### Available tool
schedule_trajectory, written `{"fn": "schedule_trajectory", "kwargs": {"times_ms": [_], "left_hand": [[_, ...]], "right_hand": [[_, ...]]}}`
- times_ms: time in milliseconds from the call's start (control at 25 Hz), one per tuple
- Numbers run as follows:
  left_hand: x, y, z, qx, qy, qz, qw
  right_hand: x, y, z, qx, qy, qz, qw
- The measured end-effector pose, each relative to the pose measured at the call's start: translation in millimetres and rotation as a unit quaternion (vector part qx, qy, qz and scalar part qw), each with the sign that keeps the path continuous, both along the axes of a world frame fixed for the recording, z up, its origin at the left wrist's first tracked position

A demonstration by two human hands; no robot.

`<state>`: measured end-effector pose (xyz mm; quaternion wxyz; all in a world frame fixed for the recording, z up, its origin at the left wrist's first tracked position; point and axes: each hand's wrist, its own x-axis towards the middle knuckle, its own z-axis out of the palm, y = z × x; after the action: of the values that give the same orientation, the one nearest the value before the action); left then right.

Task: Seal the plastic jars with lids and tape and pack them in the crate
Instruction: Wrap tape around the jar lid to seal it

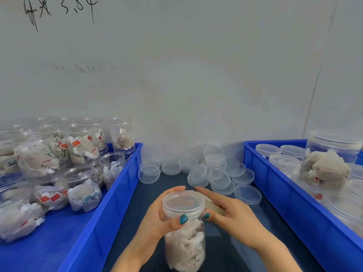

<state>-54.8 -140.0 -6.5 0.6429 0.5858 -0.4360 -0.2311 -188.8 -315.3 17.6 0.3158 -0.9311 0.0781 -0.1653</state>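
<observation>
Jar [184,250] upright, low in the middle, between two blue crates, stuffed with white sachets. Bottom close to the frame's lower edge; contact with the dark tabletop [241,250] not clear. Clear lid [183,203] seated on its mouth.

Left hand [157,218] wrapped round the lid and neck from the left: thumb with a teal nail on the near side, fingers curled over the far rim. Right hand [231,214] close against the lid's right side: thumb tip touching the lid wall, forefinger stretched toward the far rim, remaining fingers curled round a pale strip [214,207], yellowish and translucent, too blurred to identify.

Farther back on the tabletop, loose lids [212,173] in a heap, clear and round, some stacked, some leaning on one another, reaching the foot of the wall.

On the left, left crate [121,183] crowded with open jars [82,189], no lids on them, filled with sachets bearing red tags, some raised above the others.

On the right, right crate [275,185] holding lidded jars [284,161] side by side, plus one sealed jar [332,152] raised above them.

Behind everything, grey-white wall [196,75] with black handwriting [59,10] high at the left.
</observation>
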Motion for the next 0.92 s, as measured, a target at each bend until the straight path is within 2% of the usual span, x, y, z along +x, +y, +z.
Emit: {"fn": "schedule_trajectory", "kwargs": {"times_ms": [80,160,280,360,480,560,920], "left_hand": [[0.3,2.9,1.0,0.030,-0.004,-0.018,0.999],[-0.8,2.4,3.8,0.058,-0.033,-0.003,0.998],[-0.9,0.6,9.3,0.106,-0.130,0.123,0.978],[-3.8,0.6,17.1,0.171,-0.240,0.173,0.940],[-11.0,-6.7,28.4,0.287,-0.412,0.211,0.839],[-13.6,-13.5,32.0,0.305,-0.457,0.228,0.804],[-12.9,-12.3,27.7,0.221,-0.439,0.227,0.841]], "right_hand": [[0.3,-0.1,-1.0,0.027,0.004,0.019,0.999],[0.5,0.3,-1.6,0.010,0.014,0.031,0.999],[1.6,2.2,-3.0,-0.035,0.012,0.023,0.999],[3.0,4.3,-5.4,-0.057,-0.002,0.009,0.998],[6.1,8.1,-10.1,-0.092,-0.026,0.014,0.995],[7.0,6.6,-11.1,-0.112,-0.028,0.013,0.993],[12.7,0.2,-25.9,-0.221,-0.132,-0.039,0.966]]}}
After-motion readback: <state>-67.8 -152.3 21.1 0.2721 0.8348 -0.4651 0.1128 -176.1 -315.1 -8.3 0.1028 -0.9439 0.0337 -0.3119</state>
